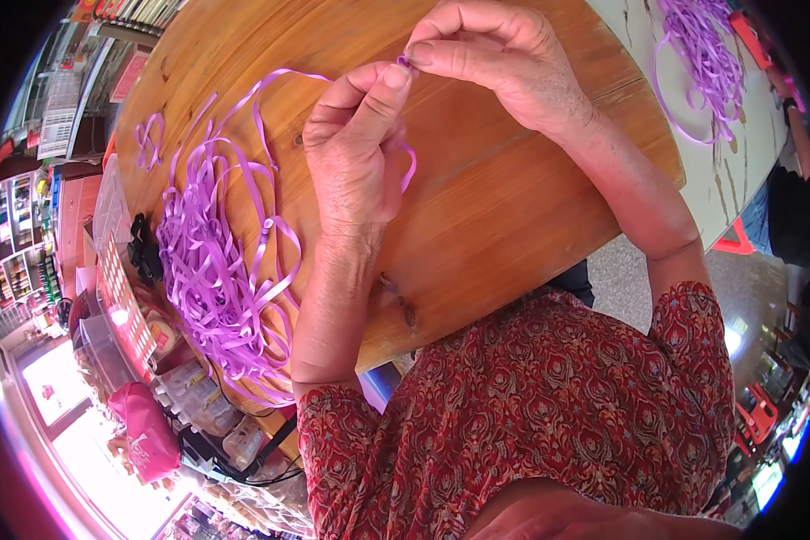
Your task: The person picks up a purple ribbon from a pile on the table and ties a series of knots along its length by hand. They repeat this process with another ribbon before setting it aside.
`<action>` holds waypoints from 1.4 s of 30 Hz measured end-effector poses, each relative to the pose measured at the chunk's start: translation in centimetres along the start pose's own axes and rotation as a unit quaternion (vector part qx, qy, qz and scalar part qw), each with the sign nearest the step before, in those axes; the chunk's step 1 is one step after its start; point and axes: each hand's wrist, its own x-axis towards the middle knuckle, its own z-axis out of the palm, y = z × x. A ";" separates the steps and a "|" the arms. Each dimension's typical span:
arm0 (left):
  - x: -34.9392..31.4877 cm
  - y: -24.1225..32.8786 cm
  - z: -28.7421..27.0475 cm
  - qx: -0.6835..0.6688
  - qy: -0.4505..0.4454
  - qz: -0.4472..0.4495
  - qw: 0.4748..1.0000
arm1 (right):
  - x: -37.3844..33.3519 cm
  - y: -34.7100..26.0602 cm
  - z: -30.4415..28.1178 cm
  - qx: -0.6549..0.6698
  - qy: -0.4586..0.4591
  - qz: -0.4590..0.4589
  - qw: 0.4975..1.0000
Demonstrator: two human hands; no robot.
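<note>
Both hands meet over the far part of a round wooden table [504, 225]. My left hand [355, 148] is closed, its thumb and forefinger pinching a purple ribbon [409, 169] whose lower end curls out beside the palm. Fingertip to fingertip with it, my right hand [504, 63] pinches a small dark purple bit of the same ribbon between thumb and forefinger. To the left of my left forearm lies a large tangled heap of purple ribbons [211, 261], from which a strand runs up toward that hand.
A small ribbon loop [149, 141] lies at the table's left edge. On a white table [630, 27] at the right is another purple ribbon heap [706, 63], with a person's arm [799, 135] beside it. Stocked shelves, a pink bag [144, 432] and plastic bins crowd the left.
</note>
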 end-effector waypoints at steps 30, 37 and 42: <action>0.1 -0.1 -0.3 0.084 0.030 0.014 0.996 | 2.0 1.1 -1.6 -0.454 -0.019 -0.499 0.738; 0.7 -0.6 -0.2 0.169 0.039 0.023 0.985 | 4.1 3.8 -2.1 -0.353 0.024 -0.619 0.701; 0.9 -0.7 -1.0 0.238 0.060 0.080 0.966 | 0.8 -2.4 0.4 -0.506 -0.069 -0.289 0.810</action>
